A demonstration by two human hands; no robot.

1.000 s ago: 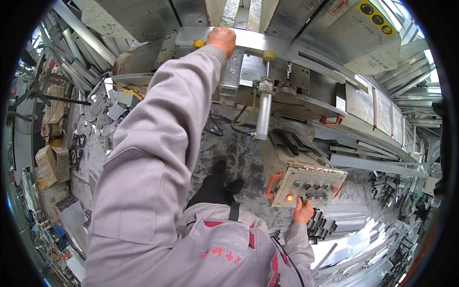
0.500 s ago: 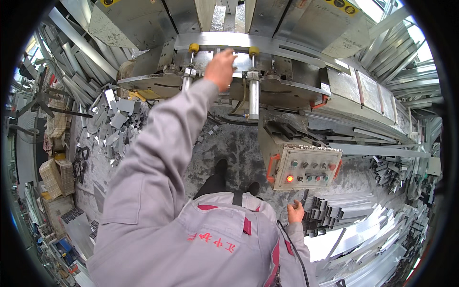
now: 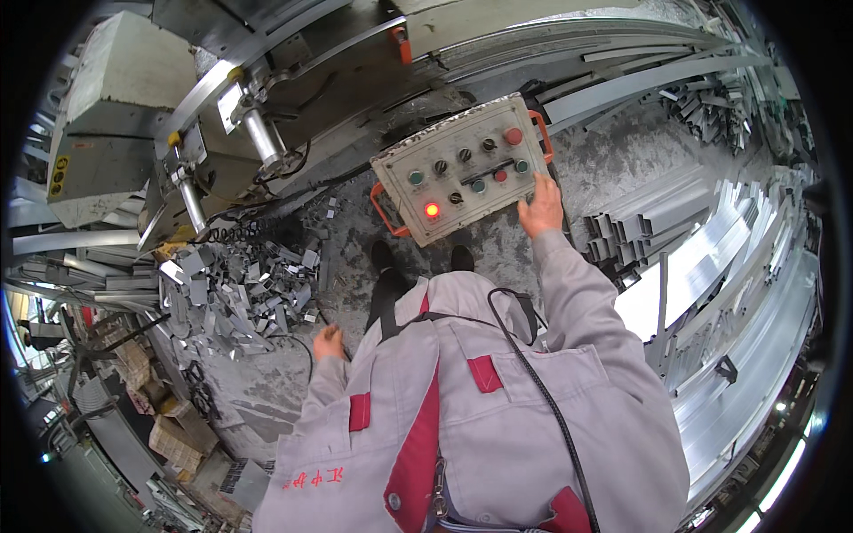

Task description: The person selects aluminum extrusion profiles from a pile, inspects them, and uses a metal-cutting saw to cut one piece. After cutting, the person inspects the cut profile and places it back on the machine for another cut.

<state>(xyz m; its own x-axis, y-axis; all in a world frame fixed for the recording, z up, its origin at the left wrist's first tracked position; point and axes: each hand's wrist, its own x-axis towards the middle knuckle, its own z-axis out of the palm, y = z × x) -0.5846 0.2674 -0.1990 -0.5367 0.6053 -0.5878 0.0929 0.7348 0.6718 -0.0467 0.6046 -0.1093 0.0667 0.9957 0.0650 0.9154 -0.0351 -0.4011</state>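
Observation:
A grey control box with knobs and buttons stands in front of me, with one lamp lit orange-red. At its lower right corner is my right hand, fingers stretched out towards the green and red buttons and holding nothing. Whether a fingertip touches the panel I cannot tell. My left hand hangs low beside my body, its fingers loosely curled and apart, with nothing visible in them. Beyond the box at the upper left is a metal machine with two clamping cylinders.
A heap of small metal offcuts lies on the floor to the left. Stacked metal profiles and long shiny strips lie at the right. Orange handles flank the box. A dark cable hangs across my jacket.
My left hand has come down from the machine's clamps to my side. My right hand has risen to the control box. The view has turned to the right.

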